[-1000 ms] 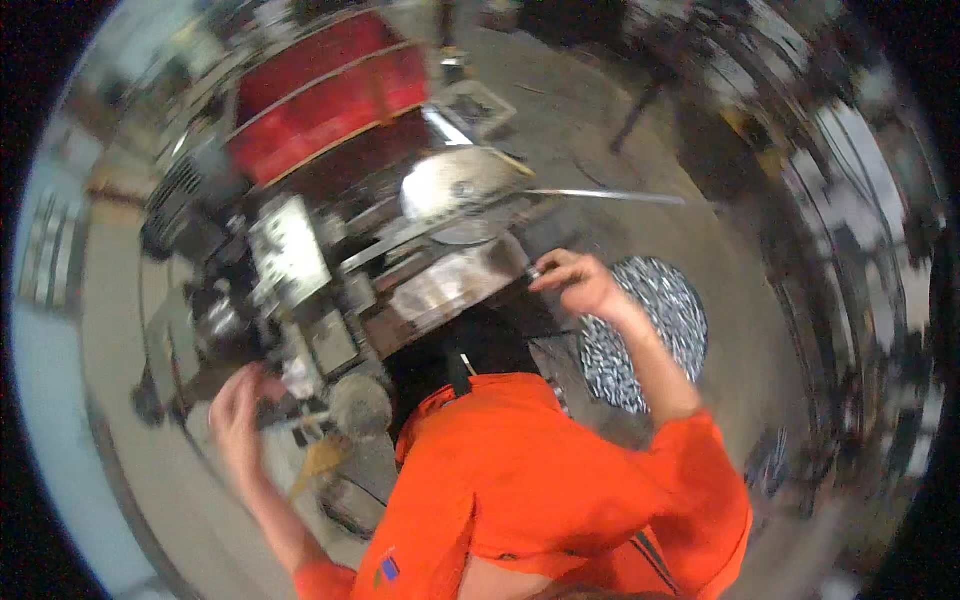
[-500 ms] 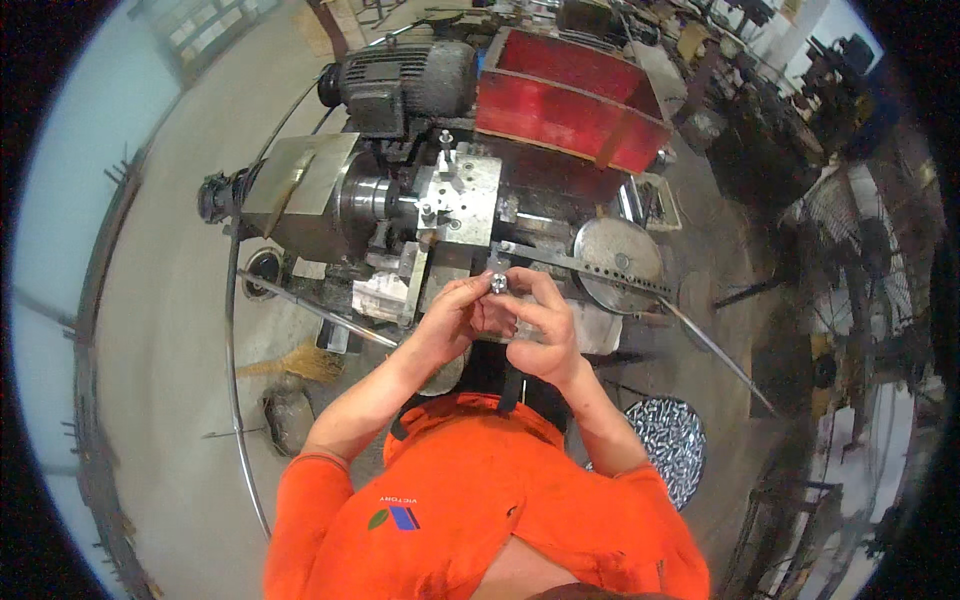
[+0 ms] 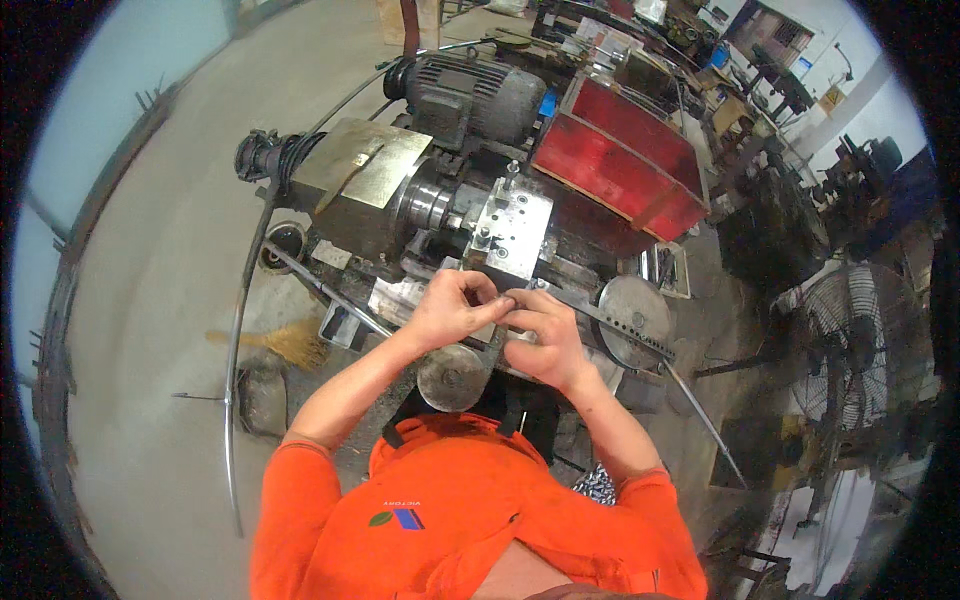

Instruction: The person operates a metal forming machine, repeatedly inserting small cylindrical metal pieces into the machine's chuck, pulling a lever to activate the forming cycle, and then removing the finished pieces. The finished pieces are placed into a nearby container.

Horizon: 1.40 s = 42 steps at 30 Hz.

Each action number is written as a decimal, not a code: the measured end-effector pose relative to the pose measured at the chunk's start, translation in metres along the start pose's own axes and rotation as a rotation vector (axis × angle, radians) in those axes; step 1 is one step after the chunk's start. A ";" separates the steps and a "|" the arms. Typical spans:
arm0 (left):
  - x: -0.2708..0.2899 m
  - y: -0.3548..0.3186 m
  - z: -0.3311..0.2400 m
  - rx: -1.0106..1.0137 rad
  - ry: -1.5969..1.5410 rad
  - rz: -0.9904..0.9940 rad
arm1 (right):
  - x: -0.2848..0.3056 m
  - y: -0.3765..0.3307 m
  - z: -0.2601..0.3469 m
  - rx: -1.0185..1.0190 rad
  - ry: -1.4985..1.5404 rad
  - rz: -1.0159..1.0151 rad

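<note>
Left hand (image 3: 452, 310), right hand (image 3: 535, 335) — both pinching small metal part (image 3: 505, 300), apparently — over lathe (image 3: 470, 220).

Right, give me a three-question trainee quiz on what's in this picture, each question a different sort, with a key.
1. True or false: the left hand and the right hand are far apart, on opposite ends of the machine.
2. Multiple choice: what colour is the open bin behind the machine? A red; B green; C white.
3. Fill in: lying on the concrete floor to the person's left is a straw ____.

Key: 1 false, the hands meet in front of the metal block; 2 A; 3 broom.
</note>
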State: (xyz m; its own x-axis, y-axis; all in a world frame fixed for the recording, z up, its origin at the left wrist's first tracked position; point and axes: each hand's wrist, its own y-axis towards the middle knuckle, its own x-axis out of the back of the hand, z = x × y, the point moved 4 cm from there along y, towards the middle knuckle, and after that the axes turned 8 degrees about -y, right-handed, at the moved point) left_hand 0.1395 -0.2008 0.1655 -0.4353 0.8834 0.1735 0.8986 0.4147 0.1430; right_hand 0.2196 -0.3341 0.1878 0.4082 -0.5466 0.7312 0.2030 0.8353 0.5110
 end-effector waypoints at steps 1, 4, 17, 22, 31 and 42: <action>0.006 0.000 0.001 0.003 -0.010 -0.006 | -0.002 0.007 0.001 0.019 0.006 0.032; 0.024 0.001 0.005 -0.003 -0.044 -0.025 | -0.007 0.028 0.003 0.036 0.049 0.135; 0.242 -0.106 -0.003 0.244 1.113 -0.366 | -0.095 0.143 -0.081 -0.091 -0.552 0.497; 0.283 -0.232 0.033 0.738 1.064 -0.454 | -0.115 0.147 -0.101 -0.222 -0.375 0.439; 0.262 -0.280 0.101 0.742 1.052 -0.648 | -0.110 0.164 -0.083 -0.299 -0.300 0.546; 0.480 -0.287 0.152 0.368 1.768 -0.508 | -0.109 0.160 -0.077 -0.298 -0.343 0.451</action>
State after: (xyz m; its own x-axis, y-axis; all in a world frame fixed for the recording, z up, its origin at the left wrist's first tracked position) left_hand -0.3191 0.1369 0.0593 0.0404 -0.4401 0.8970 0.5434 0.7631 0.3499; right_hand 0.2765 -0.1359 0.1552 0.2134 -0.0845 0.9733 0.3363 0.9417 0.0080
